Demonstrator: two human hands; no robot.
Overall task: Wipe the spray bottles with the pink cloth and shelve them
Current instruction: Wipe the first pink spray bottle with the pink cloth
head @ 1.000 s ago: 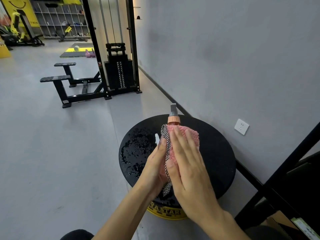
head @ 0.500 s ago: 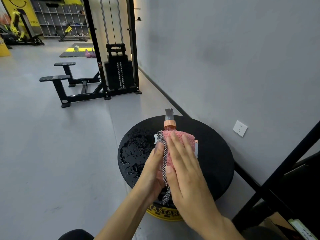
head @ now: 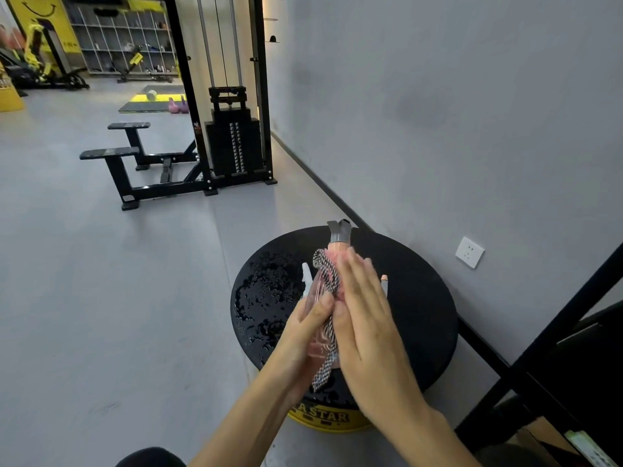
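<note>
Where the grey floor ran back at far left, a yellow wall panel [head: 40, 11] and a cubby shelf [head: 124, 38] stood, their contents too distant to name. Next: one dark floor mat [head: 145, 104] with pink kettlebells [head: 178, 106] beside it; one black bench frame [head: 116, 156]; one cable machine with weight stack [head: 236, 146] against the grey wall. Centre foreground: one round black top [head: 421, 298] on a yellow base [head: 332, 417], its left part beaded with water droplets [head: 266, 298]. Above that top, the spray bottle [head: 338, 244] was held upright, grey nozzle uppermost. The left hand [head: 303, 332] wrapped its pinkish body from the left, thumb across the front. The pink cloth [head: 323, 271], with a black-and-white woven edge, lay between the palms. The right hand [head: 367, 318] pressed it flat against the bottle, fingers straight and together, and covered most of both. Behind the hands, a white trigger head [head: 306, 274] showed at left and a grey-and-orange tip [head: 384, 283] at right, their bodies hidden. Further right: one white wall socket [head: 469, 252]; one black rack frame [head: 556, 332], slanting; one cardboard box [head: 542, 439], partly cut off.
</note>
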